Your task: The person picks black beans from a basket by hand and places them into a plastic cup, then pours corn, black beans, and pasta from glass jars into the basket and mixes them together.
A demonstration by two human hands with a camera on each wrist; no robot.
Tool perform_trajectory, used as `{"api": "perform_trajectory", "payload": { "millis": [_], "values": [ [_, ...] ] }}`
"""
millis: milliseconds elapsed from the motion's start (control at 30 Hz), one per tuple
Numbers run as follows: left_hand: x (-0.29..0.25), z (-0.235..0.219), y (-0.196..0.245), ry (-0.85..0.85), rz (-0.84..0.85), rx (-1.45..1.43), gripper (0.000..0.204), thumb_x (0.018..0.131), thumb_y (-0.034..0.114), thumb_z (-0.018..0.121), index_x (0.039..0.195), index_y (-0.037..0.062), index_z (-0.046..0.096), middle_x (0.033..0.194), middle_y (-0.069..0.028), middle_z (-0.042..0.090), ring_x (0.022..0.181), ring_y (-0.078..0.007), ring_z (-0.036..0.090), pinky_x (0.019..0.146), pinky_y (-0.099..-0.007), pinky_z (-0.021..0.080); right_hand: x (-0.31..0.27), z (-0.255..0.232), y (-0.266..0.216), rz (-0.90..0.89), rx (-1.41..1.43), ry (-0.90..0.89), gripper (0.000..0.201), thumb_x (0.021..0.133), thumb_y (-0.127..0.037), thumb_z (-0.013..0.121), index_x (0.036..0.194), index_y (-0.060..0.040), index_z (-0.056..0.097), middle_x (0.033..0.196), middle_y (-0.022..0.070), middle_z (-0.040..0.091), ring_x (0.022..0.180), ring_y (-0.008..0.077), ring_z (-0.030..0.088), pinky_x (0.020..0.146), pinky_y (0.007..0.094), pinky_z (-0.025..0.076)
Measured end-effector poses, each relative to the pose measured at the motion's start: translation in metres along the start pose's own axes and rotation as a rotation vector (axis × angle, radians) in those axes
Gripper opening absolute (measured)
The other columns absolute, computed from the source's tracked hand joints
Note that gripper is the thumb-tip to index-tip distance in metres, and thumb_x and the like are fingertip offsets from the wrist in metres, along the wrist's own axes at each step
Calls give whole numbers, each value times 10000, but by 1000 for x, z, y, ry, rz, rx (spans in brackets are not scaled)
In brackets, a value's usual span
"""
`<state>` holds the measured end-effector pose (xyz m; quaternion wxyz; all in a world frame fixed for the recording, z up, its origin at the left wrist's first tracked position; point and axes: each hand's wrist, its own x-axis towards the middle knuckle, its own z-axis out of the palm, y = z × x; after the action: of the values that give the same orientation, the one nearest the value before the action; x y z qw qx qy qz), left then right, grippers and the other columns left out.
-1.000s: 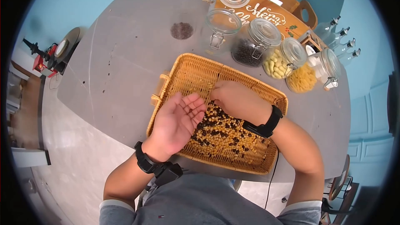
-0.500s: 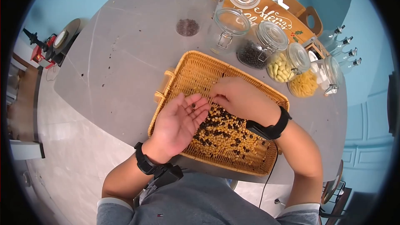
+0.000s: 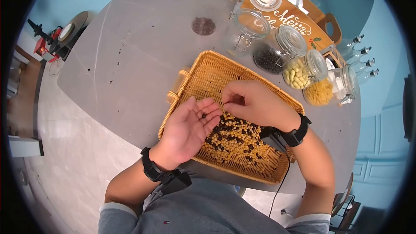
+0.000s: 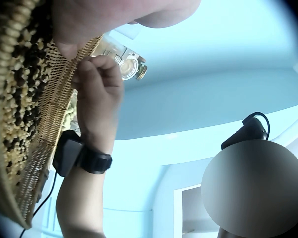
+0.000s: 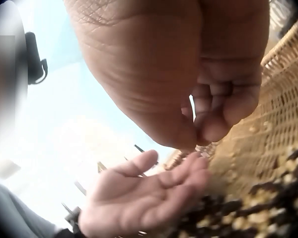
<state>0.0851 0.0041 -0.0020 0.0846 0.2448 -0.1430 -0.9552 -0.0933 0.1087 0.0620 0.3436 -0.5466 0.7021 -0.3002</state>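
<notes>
A rectangular wicker basket holds a spread of yellow kernels mixed with black beans. Over its left side, my left hand lies palm up, fingers loosely extended, with one black bean resting on the fingers. Just beside those fingertips is my right hand, its fingers curled and bent down. In the right wrist view, the right thumb and fingertips come together close above the left hand; I cannot tell whether a bean is between them. Both wrists wear black straps.
Beyond the basket stand clip-top glass jars: an empty-looking one, one of black beans, one of peanuts and one of yellow pasta. A container of dark contents and a wooden crate stand behind. A cable hangs by the right arm.
A black bean now shows on my left fingers, where none was visible a second ago. My right hand stays close to the left fingertips, its fingers bent more distinctly. The head view has shifted slightly.
</notes>
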Motion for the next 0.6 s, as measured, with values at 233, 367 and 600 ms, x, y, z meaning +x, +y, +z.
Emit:
{"api": "perform_trajectory", "payload": {
  "millis": [233, 367, 600],
  "values": [
    [-4, -1, 2, -27, 41, 7, 458, 1043, 365, 403, 1224, -35, 535, 1206, -149, 573, 1171, -262, 541, 1072, -376, 409, -1, 10, 23, -279, -352, 5, 120, 808, -59, 699, 913, -21, 658, 825, 119, 632, 792, 305, 632, 696, 392, 501],
    [-7, -4, 3, -40, 46, -28, 427, 1043, 354, 417, 1192, -22, 556, 1186, -141, 577, 1162, -255, 540, 1080, -386, 397, -4, 19, 30, -167, -534, -85, 113, 796, -70, 681, 903, -36, 674, 850, 137, 613, 848, 357, 617, 729, 440, 498],
    [-3, -7, 0, -38, 52, 7, 469, 1039, 363, 403, 1241, -41, 530, 1209, -150, 580, 1176, -264, 547, 1078, -374, 410, -3, 18, 30, -162, -524, -41, 126, 775, -28, 618, 892, -17, 663, 872, 171, 636, 824, 376, 630, 727, 430, 515]
  ]
}}
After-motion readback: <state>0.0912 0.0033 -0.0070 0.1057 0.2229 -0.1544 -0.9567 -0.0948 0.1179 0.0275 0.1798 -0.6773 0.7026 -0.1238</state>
